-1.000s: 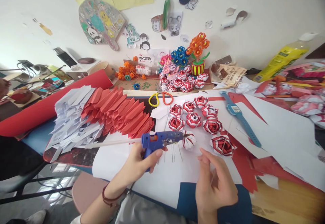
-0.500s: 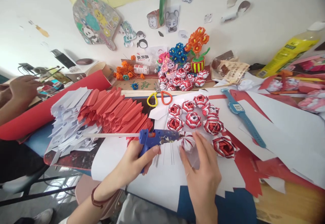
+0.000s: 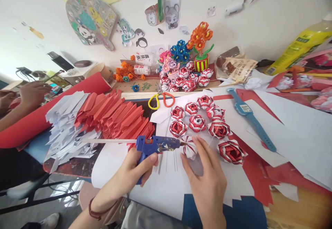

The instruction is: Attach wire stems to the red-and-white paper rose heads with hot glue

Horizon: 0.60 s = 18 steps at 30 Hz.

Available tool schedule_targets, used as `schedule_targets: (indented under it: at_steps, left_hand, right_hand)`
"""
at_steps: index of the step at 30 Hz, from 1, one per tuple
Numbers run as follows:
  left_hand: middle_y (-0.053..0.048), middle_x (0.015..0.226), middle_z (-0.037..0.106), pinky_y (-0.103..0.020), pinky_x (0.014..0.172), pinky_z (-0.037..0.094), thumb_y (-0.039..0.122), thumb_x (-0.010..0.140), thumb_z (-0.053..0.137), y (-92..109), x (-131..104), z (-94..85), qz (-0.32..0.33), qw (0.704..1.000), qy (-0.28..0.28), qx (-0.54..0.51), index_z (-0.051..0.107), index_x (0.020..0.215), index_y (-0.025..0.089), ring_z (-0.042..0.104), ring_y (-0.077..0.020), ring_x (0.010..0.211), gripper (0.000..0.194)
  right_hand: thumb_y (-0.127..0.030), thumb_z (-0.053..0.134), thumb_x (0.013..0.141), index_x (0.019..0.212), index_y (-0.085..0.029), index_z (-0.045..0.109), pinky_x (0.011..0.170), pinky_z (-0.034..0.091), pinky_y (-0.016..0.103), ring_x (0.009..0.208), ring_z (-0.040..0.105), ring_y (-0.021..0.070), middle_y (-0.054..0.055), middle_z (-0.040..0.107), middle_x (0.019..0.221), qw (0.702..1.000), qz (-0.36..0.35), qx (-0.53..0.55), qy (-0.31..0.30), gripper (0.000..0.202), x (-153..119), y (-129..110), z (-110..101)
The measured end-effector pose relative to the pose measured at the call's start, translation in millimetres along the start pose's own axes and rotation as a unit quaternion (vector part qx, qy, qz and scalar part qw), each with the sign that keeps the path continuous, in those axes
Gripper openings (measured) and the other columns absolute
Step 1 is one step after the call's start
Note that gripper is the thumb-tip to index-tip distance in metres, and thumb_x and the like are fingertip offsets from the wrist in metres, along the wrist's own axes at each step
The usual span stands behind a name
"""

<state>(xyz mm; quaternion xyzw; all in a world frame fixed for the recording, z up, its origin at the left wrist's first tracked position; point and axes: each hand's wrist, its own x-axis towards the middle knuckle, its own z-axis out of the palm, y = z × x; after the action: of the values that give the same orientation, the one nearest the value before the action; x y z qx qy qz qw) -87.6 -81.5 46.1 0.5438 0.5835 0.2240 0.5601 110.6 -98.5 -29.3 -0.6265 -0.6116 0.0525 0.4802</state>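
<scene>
My left hand (image 3: 141, 166) grips a blue hot glue gun (image 3: 158, 144) by its handle, and a long pale glue stick (image 3: 109, 140) sticks out of its back end. The nozzle points right and meets the middle of an overturned red-and-white paper flower (image 3: 188, 149). With thumb and fingers, my right hand (image 3: 207, 173) holds this flower at its right and near sides, on the white paper. Several finished paper roses (image 3: 197, 123) sit just behind it, and one larger rose (image 3: 231, 151) lies right of my right hand. Thin wires (image 3: 168, 161) lie under the gun.
Piles of folded red paper strips (image 3: 111, 115) and white paper strips (image 3: 67, 125) lie left. Scissors (image 3: 161, 100) rest behind, a blue watch (image 3: 249, 115) right. A red paper roll (image 3: 57, 109) borders another person's hand (image 3: 33, 92). A yellow bottle (image 3: 298, 49) leans far right.
The view has shifted slightly. My hands, the glue gun and the overturned flower keep nearly the same arrangement, with the nozzle still at the flower's middle. The other person's hand at left has moved.
</scene>
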Motion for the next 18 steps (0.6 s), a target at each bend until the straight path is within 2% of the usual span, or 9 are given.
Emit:
schedule_targets:
  at_steps: [4, 7, 18]
  left_hand:
    - [0.005, 0.04, 0.045, -0.019, 0.043, 0.031, 0.067, 0.09, 0.052, -1.7, 1.5, 0.6, -0.019, 0.999, 0.014, -0.036, 0.055, 0.075, 0.016, 0.039, -0.0068, 0.037, 0.053]
    - [0.006, 0.038, 0.044, -0.019, 0.041, 0.03, 0.068, 0.088, 0.053, -4.8, 3.2, 1.2, -0.034, 0.997, -0.002, -0.066, 0.055, 0.073, 0.016, 0.039, -0.007, 0.035, 0.055]
    - [0.007, 0.038, 0.042, -0.019, 0.038, 0.028, 0.064, 0.091, 0.051, -8.4, 6.4, 5.1, -0.032, 0.996, -0.011, -0.078, 0.051, 0.07, 0.018, 0.038, -0.0071, 0.033, 0.051]
  right_hand:
    - [-0.024, 0.07, 0.089, 0.132, -0.018, 0.058, 0.103, 0.051, 0.032, 0.118, 0.064, 0.0212, 0.009, 0.066, 0.131, 1.0, -0.006, 0.017, -0.002, 0.046, -0.1, 1.7, -0.1]
    - [-0.025, 0.072, 0.087, 0.127, -0.018, 0.061, 0.1, 0.052, 0.029, 0.112, 0.067, 0.0194, 0.008, 0.07, 0.124, 1.0, 0.002, 0.023, 0.011, 0.042, -0.8, 1.8, -1.5]
    - [-0.033, 0.071, 0.088, 0.129, -0.019, 0.062, 0.091, 0.054, 0.029, 0.106, 0.068, 0.0208, 0.008, 0.069, 0.121, 0.999, 0.03, 0.012, 0.011, 0.044, 2.2, 2.6, -5.4]
